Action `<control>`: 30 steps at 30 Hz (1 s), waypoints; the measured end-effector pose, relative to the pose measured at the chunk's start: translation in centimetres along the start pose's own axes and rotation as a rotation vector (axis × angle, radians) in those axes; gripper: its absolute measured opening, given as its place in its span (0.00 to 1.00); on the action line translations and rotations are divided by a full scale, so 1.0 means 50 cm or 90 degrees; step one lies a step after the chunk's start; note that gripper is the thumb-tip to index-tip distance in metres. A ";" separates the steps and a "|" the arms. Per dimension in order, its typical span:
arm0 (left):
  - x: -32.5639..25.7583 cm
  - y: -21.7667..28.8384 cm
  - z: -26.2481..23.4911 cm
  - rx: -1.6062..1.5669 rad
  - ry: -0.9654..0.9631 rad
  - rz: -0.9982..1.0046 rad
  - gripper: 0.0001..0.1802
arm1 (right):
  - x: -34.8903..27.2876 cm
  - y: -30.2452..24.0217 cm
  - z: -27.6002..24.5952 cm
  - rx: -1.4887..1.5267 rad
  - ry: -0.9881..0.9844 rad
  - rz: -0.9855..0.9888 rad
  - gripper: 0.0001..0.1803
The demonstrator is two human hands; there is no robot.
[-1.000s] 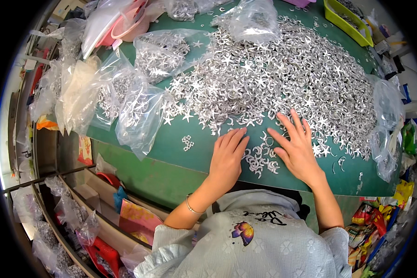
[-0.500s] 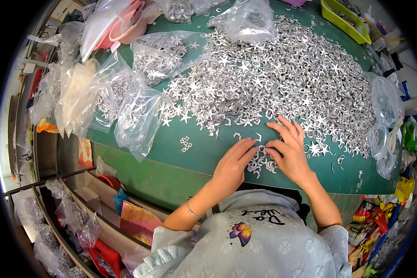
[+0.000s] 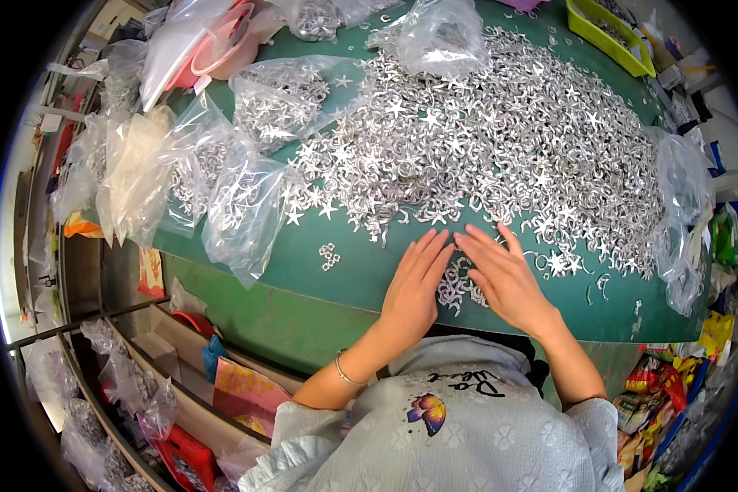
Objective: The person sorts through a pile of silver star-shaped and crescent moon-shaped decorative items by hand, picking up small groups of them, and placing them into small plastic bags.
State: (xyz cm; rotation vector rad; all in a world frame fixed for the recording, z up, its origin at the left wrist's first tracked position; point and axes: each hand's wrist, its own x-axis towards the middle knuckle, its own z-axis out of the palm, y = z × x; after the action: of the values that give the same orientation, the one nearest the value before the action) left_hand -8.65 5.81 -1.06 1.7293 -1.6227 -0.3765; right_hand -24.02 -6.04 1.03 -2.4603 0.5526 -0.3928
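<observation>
A small cluster of silver, crescent-like metal pieces (image 3: 453, 289) lies on the green table between my two hands, close to the front edge. My left hand (image 3: 416, 283) rests along its left side, fingers stretched out flat. On the other side my right hand (image 3: 504, 283) is palm down over part of the cluster, with its fingers extended and apart. The fingertips of both hands almost meet at the cluster's far end. Beyond them spreads a large heap of silver star-shaped and curved pieces (image 3: 484, 139). What lies under the fingers is hidden.
Clear plastic bags with silver pieces (image 3: 246, 209) stand at the left. A few small ring-like pieces (image 3: 329, 257) sit left of my hands. Pink baskets (image 3: 225, 49) are at the far left, a yellow-green tray (image 3: 611, 37) at the far right, and a plastic bag (image 3: 682, 221) on the right edge.
My right hand has come down and left toward my left hand, covering more of the cluster. The left hand has shifted slightly, its fingers straighter.
</observation>
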 end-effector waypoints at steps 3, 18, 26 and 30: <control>-0.007 -0.002 0.003 -0.072 -0.068 0.009 0.31 | -0.020 -0.010 -0.003 0.011 -0.065 -0.005 0.27; -0.016 0.011 0.002 -0.025 -0.030 0.002 0.29 | -0.109 0.059 -0.079 -0.254 -0.021 0.101 0.20; 0.007 0.067 0.030 0.003 -0.148 0.080 0.30 | -0.178 0.069 -0.111 -0.206 0.200 0.184 0.17; 0.021 0.091 0.056 0.039 -0.195 0.130 0.31 | -0.184 0.031 -0.058 -0.276 0.126 0.299 0.25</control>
State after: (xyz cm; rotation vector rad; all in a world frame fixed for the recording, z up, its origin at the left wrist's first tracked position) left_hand -13.69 4.22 0.32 1.5884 -2.0281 -0.5169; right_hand -33.64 -4.26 0.98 -2.5872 1.3896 -0.3491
